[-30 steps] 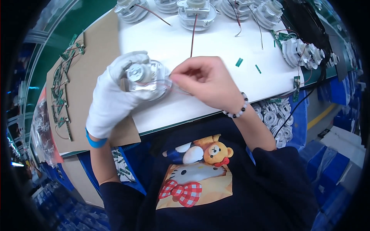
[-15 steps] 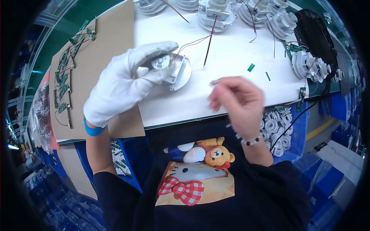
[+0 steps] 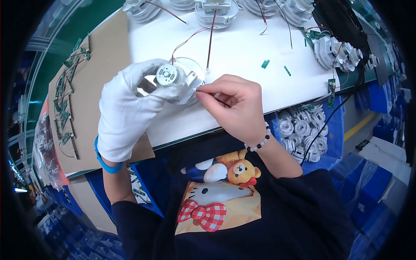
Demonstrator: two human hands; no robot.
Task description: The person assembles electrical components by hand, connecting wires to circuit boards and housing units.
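In the upper middle of the frame, the gloved left hand wraps its fingers around the white unit above the desk. The bare right hand pinches 1 small unclear piece at its edge. The motor seems already seated; 2 wires trail loosely, so the unit looks partly finished.

Holds a white motor assembly in the gloved left grip above the surface; pinches a thin wire with the bare right grip.
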